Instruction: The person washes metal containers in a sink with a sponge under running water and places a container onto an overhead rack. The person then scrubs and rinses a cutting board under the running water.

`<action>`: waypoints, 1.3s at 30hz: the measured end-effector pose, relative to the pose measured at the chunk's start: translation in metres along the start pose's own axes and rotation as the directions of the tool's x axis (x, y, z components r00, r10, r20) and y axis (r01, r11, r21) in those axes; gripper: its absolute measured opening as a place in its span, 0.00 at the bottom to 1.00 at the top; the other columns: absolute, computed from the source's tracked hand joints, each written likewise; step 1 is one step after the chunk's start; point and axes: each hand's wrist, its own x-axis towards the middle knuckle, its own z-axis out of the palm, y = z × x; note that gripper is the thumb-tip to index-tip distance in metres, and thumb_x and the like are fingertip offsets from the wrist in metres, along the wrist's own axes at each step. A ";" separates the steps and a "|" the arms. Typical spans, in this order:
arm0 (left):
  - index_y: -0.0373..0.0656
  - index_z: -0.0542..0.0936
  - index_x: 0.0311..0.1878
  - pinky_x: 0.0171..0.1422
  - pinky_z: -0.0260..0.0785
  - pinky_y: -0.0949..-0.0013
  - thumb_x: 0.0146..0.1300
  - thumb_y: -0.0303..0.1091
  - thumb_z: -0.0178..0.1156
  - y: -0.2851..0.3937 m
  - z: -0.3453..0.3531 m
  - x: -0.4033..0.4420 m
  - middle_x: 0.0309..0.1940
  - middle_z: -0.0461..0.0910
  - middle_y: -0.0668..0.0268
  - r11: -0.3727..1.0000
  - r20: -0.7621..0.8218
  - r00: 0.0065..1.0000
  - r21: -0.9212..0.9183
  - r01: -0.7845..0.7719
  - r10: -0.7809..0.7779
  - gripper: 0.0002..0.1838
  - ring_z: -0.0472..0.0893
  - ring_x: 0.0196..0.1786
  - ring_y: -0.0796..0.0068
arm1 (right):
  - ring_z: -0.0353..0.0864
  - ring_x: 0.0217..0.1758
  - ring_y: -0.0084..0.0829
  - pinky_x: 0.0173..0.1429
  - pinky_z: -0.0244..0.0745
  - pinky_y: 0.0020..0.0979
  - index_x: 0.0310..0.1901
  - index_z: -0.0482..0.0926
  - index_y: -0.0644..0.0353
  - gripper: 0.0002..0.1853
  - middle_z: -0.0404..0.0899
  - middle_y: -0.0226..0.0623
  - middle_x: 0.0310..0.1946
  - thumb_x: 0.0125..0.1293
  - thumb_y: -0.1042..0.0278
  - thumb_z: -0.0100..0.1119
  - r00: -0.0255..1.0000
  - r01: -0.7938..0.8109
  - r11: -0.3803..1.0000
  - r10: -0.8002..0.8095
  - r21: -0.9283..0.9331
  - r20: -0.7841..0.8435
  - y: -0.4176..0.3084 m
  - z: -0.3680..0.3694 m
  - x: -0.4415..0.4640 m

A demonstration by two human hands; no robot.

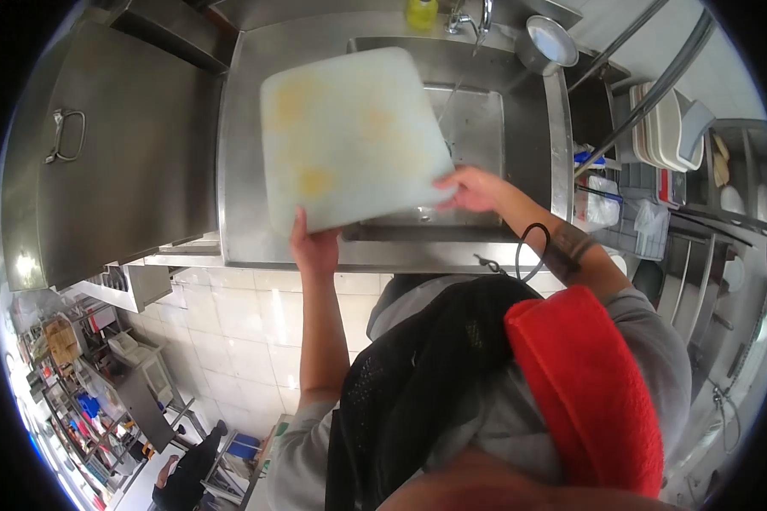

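- Nearest me is a red towel [592, 387], at five o'clock, draped over the right shoulder of the grey shirt [652, 332], with a black garment [426, 366] beside it.
- I have the left hand [317, 249] partly closed on the near edge of the pale board [358, 140], thumb lying on the upper face; its other fingers are mostly hidden from me.
- My right hand [473, 189] is curled onto the board's near right corner, gripping it.
- The board, blotched yellow-brown, sits at eleven to twelve o'clock, over the steel counter [245, 170] and part of the sink [477, 128]. I can't tell whether it touches either.
- Toward one o'clock I see the tap [486, 17], a yellow-green bottle [421, 13] to its left and a metal pan [550, 43] to its right.
- At ten o'clock stands a steel cabinet [128, 153]; at two, stacked pale trays [669, 128].
- At seven o'clock, well apart, is another person [192, 468] in dark clothes.
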 end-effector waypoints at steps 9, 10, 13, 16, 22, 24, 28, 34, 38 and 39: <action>0.25 0.84 0.40 0.42 0.75 0.67 0.55 0.23 0.66 -0.095 0.098 0.073 0.37 0.86 0.58 0.936 0.158 0.986 0.353 -0.003 -0.057 0.11 0.83 0.36 0.69 | 0.84 0.55 0.46 0.58 0.83 0.41 0.66 0.68 0.63 0.27 0.79 0.44 0.57 0.71 0.64 0.65 0.968 -0.054 0.934 0.136 0.353 -0.213 0.078 -0.056 -0.065; 0.25 0.84 0.39 0.39 0.75 0.65 0.52 0.24 0.66 -0.104 0.110 0.087 0.35 0.86 0.58 0.928 0.160 0.985 0.371 -0.008 -0.056 0.12 0.84 0.33 0.68 | 0.84 0.54 0.47 0.59 0.83 0.42 0.67 0.67 0.62 0.27 0.79 0.44 0.57 0.71 0.62 0.65 0.955 -0.024 0.927 0.133 0.375 -0.266 0.072 -0.059 -0.057; 0.24 0.83 0.41 0.34 0.79 0.58 0.49 0.27 0.68 -0.140 0.122 0.143 0.34 0.85 0.54 0.884 0.096 0.993 0.468 0.012 -0.065 0.17 0.86 0.33 0.61 | 0.85 0.54 0.40 0.59 0.80 0.36 0.60 0.75 0.61 0.21 0.81 0.43 0.52 0.71 0.59 0.63 0.867 -0.162 0.904 -0.061 -0.395 -0.495 0.036 -0.094 -0.045; 0.26 0.82 0.42 0.32 0.79 0.54 0.50 0.27 0.68 -0.135 0.135 0.166 0.35 0.84 0.51 0.908 -0.050 0.992 0.400 0.124 -0.113 0.17 0.86 0.33 0.56 | 0.83 0.52 0.37 0.60 0.75 0.35 0.54 0.80 0.62 0.17 0.84 0.40 0.49 0.74 0.58 0.58 0.528 0.120 0.277 -0.831 -0.953 -0.175 -0.058 -0.149 -0.046; 0.33 0.82 0.48 0.42 0.81 0.53 0.56 0.32 0.68 -0.177 0.107 0.206 0.43 0.84 0.55 0.962 -0.005 0.983 0.204 0.181 -0.184 0.18 0.86 0.40 0.57 | 0.80 0.62 0.50 0.66 0.73 0.44 0.62 0.78 0.61 0.25 0.80 0.53 0.59 0.63 0.64 0.57 0.269 -0.322 -0.059 -0.963 -0.945 -0.032 -0.294 -0.244 -0.055; 0.31 0.81 0.49 0.41 0.81 0.57 0.59 0.35 0.68 -0.159 0.141 0.180 0.43 0.84 0.55 0.932 -0.122 0.983 0.320 0.169 -0.136 0.19 0.86 0.43 0.60 | 0.79 0.62 0.53 0.67 0.73 0.45 0.58 0.83 0.56 0.25 0.82 0.53 0.56 0.64 0.50 0.58 0.583 -0.532 -0.281 -0.806 -0.799 -0.105 -0.338 -0.283 -0.041; 0.33 0.80 0.53 0.48 0.79 0.63 0.61 0.36 0.67 -0.176 0.149 0.162 0.44 0.83 0.60 0.926 -0.077 0.990 0.351 0.137 -0.117 0.20 0.85 0.45 0.64 | 0.83 0.53 0.54 0.57 0.77 0.48 0.50 0.84 0.62 0.21 0.83 0.54 0.52 0.65 0.54 0.55 0.741 -0.574 -0.465 -0.646 -0.674 -0.185 -0.352 -0.295 -0.006; 0.39 0.68 0.70 0.72 0.66 0.57 0.72 0.43 0.60 -0.235 0.113 0.137 0.66 0.73 0.59 0.993 0.072 0.997 0.118 0.016 -0.025 0.29 0.75 0.66 0.61 | 0.84 0.51 0.57 0.57 0.80 0.49 0.45 0.81 0.67 0.17 0.83 0.60 0.47 0.61 0.61 0.58 0.526 -0.641 -0.368 -0.850 -0.674 -0.037 -0.355 -0.278 0.001; 0.42 0.61 0.75 0.75 0.62 0.51 0.73 0.54 0.59 -0.230 0.086 0.141 0.69 0.70 0.60 0.971 0.207 0.964 -0.137 0.198 -0.167 0.37 0.69 0.71 0.57 | 0.85 0.43 0.46 0.46 0.84 0.43 0.49 0.73 0.61 0.20 0.81 0.51 0.44 0.55 0.71 0.68 0.336 -0.152 -0.139 -0.938 -0.979 0.081 -0.350 -0.196 -0.069; 0.42 0.61 0.75 0.75 0.62 0.51 0.73 0.54 0.59 -0.222 0.084 0.138 0.69 0.70 0.60 0.970 0.197 0.967 -0.145 0.193 -0.163 0.37 0.69 0.71 0.57 | 0.85 0.43 0.40 0.44 0.85 0.40 0.49 0.71 0.60 0.23 0.80 0.47 0.44 0.53 0.74 0.70 0.419 0.093 0.204 -0.896 -0.975 -0.148 -0.317 -0.140 -0.077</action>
